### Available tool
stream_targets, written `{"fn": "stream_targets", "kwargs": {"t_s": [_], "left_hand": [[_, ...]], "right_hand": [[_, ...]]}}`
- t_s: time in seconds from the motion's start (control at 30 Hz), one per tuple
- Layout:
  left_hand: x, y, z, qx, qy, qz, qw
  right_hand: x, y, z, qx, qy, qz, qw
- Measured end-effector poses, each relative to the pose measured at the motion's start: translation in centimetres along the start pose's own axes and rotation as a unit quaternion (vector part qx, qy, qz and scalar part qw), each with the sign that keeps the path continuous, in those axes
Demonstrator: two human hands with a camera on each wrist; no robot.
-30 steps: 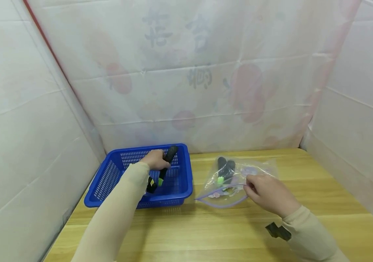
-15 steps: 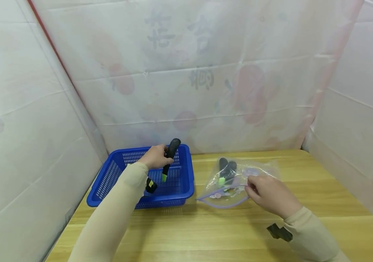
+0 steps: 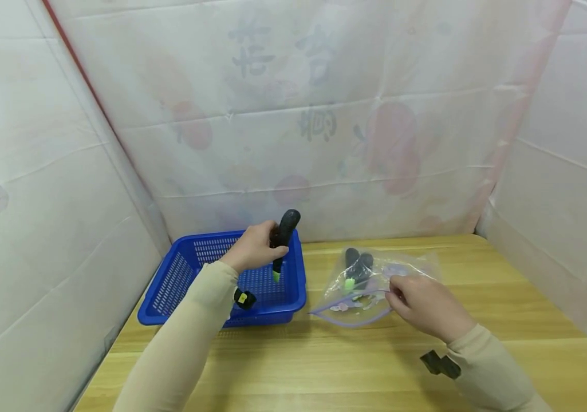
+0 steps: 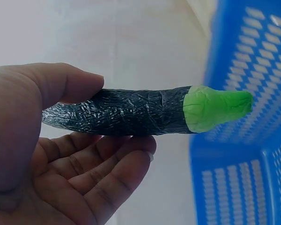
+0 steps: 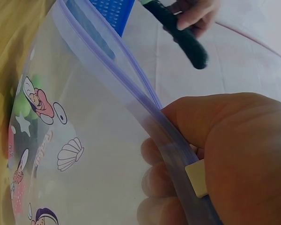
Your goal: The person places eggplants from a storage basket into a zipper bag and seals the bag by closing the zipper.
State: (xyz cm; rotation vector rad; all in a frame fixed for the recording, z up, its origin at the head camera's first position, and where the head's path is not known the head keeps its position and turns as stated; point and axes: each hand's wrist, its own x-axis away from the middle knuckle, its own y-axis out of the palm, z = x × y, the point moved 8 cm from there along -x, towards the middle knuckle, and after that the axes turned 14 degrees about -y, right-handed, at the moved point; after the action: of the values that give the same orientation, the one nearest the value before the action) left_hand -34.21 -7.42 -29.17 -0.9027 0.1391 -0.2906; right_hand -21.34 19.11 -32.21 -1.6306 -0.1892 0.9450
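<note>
At the near side, a wooden tabletop lies beneath two pale sleeves, the left sleeve and the right sleeve. Black strap pieces sit by the right cuff, and a small black block with a yellow mark shows beside the left one.

The right hand pinches the purple-edged rim of a clear plastic bag, whose mouth gapes toward the near side. Cartoon figures, a shell and a star are printed on it. Through the plastic, two dark eggplants show, lying side by side, with bright green at one end.

To the left of the bag, and apart from it, stands a blue slotted basket. Over its right part, the left hand grips an eggplant between thumb and fingers, tilted, its green end lower.

Behind everything hangs a whitish sheet with faint red patches and writing.
</note>
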Motion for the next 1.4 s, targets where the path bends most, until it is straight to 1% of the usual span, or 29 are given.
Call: {"fn": "stream_targets", "kwargs": {"t_s": [0.2,0.37,0.5,0.6,0.7,0.83,1.0,1.17,1.27,1.4], "left_hand": [[1.1,0.5,2.1,0.008,0.036,-0.001,0.9993],[1.8,1.0,3.0,0.016,0.052,0.0,0.9985],[2.7,1.3,3.9,0.034,0.082,0.008,0.996],[3.4,1.6,4.5,0.05,0.108,0.021,0.9926],[4.1,2.1,4.7,0.072,0.125,0.036,0.989],[4.9,2.8,4.8,0.107,0.136,0.047,0.9838],[5.7,3.4,4.7,0.144,0.136,0.054,0.9786],[6.5,4.1,4.8,0.169,0.151,0.069,0.9716],[6.9,5.0,5.1,0.186,0.161,0.066,0.967],[7.5,6.4,5.4,0.193,0.168,0.044,0.9656]], "right_hand": [[0.0,-0.1,0.1,0.001,0.0,0.001,1.0],[0.1,0.0,0.1,-0.001,-0.001,0.001,1.0],[0.2,-0.2,0.2,0.004,-0.006,0.009,1.0],[0.3,-0.3,0.3,0.004,-0.006,0.012,1.0],[0.4,-0.2,0.5,0.001,0.0,0.005,1.0],[0.5,-0.1,0.5,-0.002,0.006,-0.001,1.0],[0.5,-0.2,0.5,0.001,0.001,0.005,1.0],[0.6,-0.3,0.4,0.007,-0.005,0.009,1.0],[0.9,-0.5,0.3,0.011,-0.009,0.011,1.0],[1.2,-0.9,-0.1,0.015,-0.016,0.013,1.0]]}}
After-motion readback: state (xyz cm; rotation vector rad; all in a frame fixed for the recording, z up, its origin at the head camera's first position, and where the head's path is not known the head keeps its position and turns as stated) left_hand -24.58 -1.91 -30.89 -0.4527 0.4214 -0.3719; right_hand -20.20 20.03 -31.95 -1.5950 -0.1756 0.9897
